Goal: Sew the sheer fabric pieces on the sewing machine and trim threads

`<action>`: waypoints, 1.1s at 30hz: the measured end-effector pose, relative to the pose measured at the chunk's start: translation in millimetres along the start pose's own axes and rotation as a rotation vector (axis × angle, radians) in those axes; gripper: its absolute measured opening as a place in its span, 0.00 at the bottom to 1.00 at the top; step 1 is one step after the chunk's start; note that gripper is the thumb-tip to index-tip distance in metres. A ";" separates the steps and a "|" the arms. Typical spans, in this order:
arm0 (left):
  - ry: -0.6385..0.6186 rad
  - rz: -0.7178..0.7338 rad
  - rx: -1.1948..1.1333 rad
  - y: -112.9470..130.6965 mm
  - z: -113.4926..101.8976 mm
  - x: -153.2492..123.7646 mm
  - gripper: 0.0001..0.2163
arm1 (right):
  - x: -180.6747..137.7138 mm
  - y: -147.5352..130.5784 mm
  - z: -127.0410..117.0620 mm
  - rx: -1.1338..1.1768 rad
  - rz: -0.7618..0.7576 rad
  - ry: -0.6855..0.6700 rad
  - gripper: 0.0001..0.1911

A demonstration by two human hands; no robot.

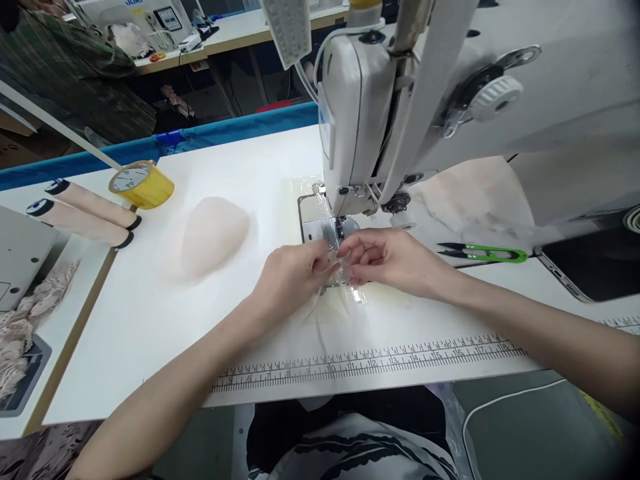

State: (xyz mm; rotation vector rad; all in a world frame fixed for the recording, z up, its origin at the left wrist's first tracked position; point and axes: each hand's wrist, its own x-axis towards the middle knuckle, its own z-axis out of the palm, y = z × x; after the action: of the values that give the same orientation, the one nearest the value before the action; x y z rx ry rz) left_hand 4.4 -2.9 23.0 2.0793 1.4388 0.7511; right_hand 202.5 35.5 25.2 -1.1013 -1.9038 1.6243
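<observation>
My left hand (297, 270) and my right hand (390, 260) meet just in front of the needle and presser foot of a white sewing machine (355, 120). Between their closed fingertips is a thin see-through piece of material (341, 272), held at the front of the metal needle plate (315, 217). My fingers partly cover it, so its full shape is hidden. A beige molded cup (215, 233) lies on the white table to the left of my left hand. Green-handled thread snips (495, 254) rest to the right, beyond my right wrist.
A yellow tape roll (155, 187) and two beige thread spools (95, 205) stand at the left. Sheer beige pieces (475, 190) lie under the machine arm, near a phone (595, 260). A printed ruler (350, 365) runs along the front edge. Another person's sleeve (65, 60) shows behind.
</observation>
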 end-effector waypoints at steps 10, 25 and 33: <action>0.136 0.241 0.271 -1.6 9.6 -12.9 0.13 | -17.9 1.6 4.6 -0.296 -0.390 0.069 0.09; 0.125 0.076 0.151 1.6 8.7 -16.4 0.07 | -21.1 -0.3 4.2 -0.080 -0.158 0.096 0.04; 0.196 0.163 0.173 2.5 11.0 -17.4 0.06 | -20.2 1.4 6.4 -0.218 -0.307 0.166 0.06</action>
State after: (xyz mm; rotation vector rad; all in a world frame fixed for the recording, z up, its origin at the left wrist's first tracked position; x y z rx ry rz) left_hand 8.5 -21.0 14.0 2.3317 1.4971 0.9474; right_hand 210.4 15.8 26.0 -0.9341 -2.0542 1.1478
